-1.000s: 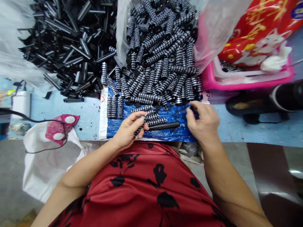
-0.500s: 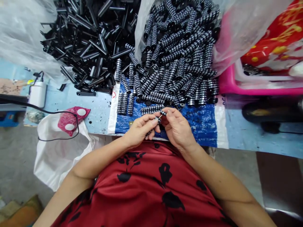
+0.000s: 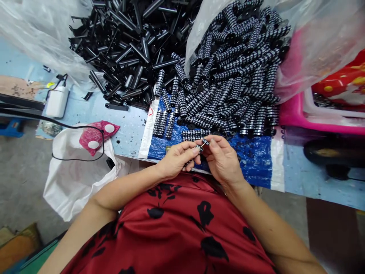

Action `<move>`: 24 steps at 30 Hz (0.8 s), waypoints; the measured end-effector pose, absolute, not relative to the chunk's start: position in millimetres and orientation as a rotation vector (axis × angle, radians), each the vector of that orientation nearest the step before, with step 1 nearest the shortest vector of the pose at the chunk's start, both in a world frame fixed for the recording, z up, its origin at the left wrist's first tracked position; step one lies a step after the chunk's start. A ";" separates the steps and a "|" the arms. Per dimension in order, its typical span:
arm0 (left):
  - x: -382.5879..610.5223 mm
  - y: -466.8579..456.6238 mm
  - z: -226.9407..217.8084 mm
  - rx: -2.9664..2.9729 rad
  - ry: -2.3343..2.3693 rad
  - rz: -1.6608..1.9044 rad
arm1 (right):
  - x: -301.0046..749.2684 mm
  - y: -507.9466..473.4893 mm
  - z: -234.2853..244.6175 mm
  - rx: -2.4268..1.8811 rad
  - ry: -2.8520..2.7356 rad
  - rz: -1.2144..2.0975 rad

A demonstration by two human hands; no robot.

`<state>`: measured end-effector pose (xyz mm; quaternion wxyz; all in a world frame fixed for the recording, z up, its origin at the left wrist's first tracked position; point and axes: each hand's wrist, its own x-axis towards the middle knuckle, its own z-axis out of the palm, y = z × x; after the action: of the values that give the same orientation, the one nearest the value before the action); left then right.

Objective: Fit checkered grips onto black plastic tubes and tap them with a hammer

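Observation:
My left hand is closed around a stack of small black number rings with white characters, mostly hidden by the fingers. A thin metal rod shows between my hands. With thumb and fingertips, my right hand pinches a short run of similar number rings at the rod's upper end. Just beyond my fingers, a row of ring stacks lies on the blue plastic sheet. Behind it rises a big heap of such ring stacks.
Black channel-shaped strips are heaped at the back left, beside a clear plastic bag. A pink tray stands right. At left are a white device, a black cable, a pink packet and a white bag.
The whole view has shifted, so the table things appear farther right. Both my hands keep their pinching hold on the number rings, with little change between them.

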<state>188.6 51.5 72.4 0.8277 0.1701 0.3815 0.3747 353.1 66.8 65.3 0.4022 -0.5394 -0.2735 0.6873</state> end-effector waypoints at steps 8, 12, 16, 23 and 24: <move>187.8 47.9 73.9 0.315 0.898 0.937 | 358.6 62.3 69.1 -1.109 -2.180 0.699; 184.0 44.9 72.9 0.334 0.907 0.972 | 353.1 66.4 72.1 -0.982 -2.444 0.464; 157.7 39.3 65.8 0.484 1.105 1.052 | 338.5 80.7 67.7 -0.888 -2.493 0.374; 77.4 32.5 36.9 0.559 1.670 1.437 | 243.4 129.8 54.3 -0.950 -2.807 0.638; 71.1 31.4 32.7 0.564 1.708 1.444 | 228.3 135.6 53.5 -0.964 -2.872 0.654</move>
<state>71.1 31.4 32.7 0.4055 0.2236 0.6768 0.5723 228.3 135.6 53.5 0.0213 -0.3111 -0.9264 0.2111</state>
